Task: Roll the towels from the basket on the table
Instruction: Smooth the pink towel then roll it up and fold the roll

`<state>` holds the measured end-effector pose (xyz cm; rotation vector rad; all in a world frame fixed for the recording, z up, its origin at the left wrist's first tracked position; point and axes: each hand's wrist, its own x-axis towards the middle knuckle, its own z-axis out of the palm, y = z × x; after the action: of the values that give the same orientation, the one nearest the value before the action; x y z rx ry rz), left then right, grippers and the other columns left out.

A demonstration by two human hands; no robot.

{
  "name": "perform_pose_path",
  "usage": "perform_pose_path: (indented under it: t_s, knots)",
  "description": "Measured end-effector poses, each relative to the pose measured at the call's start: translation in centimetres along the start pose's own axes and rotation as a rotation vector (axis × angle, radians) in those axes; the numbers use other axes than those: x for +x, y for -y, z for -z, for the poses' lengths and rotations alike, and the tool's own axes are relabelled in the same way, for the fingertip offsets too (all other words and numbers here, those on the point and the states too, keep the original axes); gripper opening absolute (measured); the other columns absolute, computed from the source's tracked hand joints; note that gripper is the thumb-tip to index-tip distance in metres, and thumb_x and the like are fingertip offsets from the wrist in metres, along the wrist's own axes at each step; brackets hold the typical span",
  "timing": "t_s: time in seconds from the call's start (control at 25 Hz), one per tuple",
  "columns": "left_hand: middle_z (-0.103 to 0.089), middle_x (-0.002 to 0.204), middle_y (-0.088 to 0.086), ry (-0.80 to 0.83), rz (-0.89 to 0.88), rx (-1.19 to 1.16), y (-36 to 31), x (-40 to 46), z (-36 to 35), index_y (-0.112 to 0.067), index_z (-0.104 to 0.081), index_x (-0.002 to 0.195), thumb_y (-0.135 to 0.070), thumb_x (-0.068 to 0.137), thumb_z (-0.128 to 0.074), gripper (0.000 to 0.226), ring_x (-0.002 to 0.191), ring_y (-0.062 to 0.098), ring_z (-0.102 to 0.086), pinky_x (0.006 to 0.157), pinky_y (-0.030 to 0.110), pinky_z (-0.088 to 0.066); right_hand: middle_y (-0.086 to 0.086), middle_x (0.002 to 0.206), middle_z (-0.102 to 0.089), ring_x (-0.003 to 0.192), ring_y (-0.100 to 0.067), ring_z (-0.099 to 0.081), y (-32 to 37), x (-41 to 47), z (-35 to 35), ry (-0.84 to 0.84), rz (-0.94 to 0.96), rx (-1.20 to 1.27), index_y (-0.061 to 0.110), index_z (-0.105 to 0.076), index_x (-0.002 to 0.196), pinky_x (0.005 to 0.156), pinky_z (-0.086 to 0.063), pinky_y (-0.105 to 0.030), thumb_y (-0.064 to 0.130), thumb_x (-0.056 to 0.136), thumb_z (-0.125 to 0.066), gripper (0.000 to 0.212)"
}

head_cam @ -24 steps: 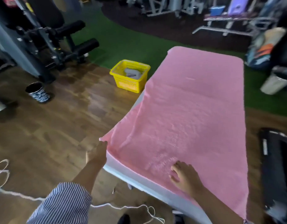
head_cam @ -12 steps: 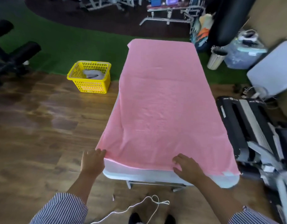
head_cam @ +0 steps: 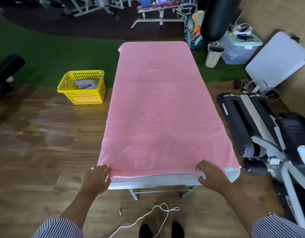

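A large pink towel [head_cam: 158, 107] lies spread flat over the whole white table [head_cam: 155, 182]. My left hand [head_cam: 96, 179] holds the towel's near left corner at the table's edge. My right hand [head_cam: 211, 176] grips the near edge towards the right corner, fingers curled on the cloth and thumb under the hem. A yellow basket [head_cam: 83, 87] stands on the floor left of the table with a grey towel [head_cam: 86, 83] inside.
Black exercise machines [head_cam: 251, 124] crowd the floor right of the table. A white cord [head_cam: 148, 219] lies on the wooden floor by my feet. A bin [head_cam: 213, 55], a plastic box [head_cam: 239, 47] and a white panel [head_cam: 279, 60] stand at the far right.
The view has swung right and squared up with the table's near end. My right hand has slid right along the towel's near edge towards its corner. My left hand stays at the left corner.
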<state>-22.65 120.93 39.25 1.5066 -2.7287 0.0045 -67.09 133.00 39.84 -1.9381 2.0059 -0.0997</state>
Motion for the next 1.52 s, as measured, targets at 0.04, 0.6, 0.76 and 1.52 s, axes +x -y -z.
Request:
perform_pose_path:
  t_s: [0.04,0.6,0.76,1.52]
  knots:
    - [-0.059,0.071,-0.003,-0.025,-0.036,-0.021,-0.2,-0.1,-0.4,-0.020,-0.060,0.079,-0.028,0.071,-0.042,0.021,0.057,0.023,-0.061,0.054,0.035,-0.046,-0.001,0.098,-0.057,0.085,-0.020,-0.057,-1.2,-0.8,0.1,-0.010,-0.026,-0.005,0.014,-0.063,0.099,0.068,-0.048,-0.032,0.022,0.066,-0.060,0.034]
    - [-0.061,0.086,-0.004,-0.205,0.074,-0.189,-1.9,-1.7,-1.5,-0.022,-0.061,0.089,-0.006,0.072,-0.053,0.025,0.068,0.023,-0.059,0.050,0.030,-0.047,-0.012,0.063,-0.055,0.042,-0.030,-0.053,-9.2,-3.4,-0.7,-0.139,-0.245,-0.050,0.000,-0.060,0.069,0.031,-0.037,-0.030,-0.027,0.024,-0.067,0.053]
    - [-0.067,0.079,-0.002,-0.176,0.120,-0.071,-2.5,-1.9,-1.1,-0.022,-0.060,0.087,-0.005,0.064,-0.055,0.029,0.059,0.025,-0.066,0.054,0.036,-0.049,-0.008,0.062,-0.048,0.049,-0.032,-0.053,-10.7,-3.9,-0.9,-0.112,-0.254,0.020,0.000,-0.056,0.067,0.043,-0.036,-0.033,-0.023,0.050,-0.067,0.031]
    - [-0.067,0.077,0.000,-0.193,0.243,0.029,-0.6,-1.0,-1.4,-0.019,-0.061,0.092,0.002,0.058,-0.031,0.050,0.062,0.025,-0.066,0.059,0.037,-0.034,-0.010,0.080,-0.048,0.064,-0.016,-0.037,-9.1,-2.3,1.3,-0.162,-0.191,-0.127,0.006,-0.059,0.077,0.050,-0.042,-0.026,-0.007,0.065,-0.072,0.022]
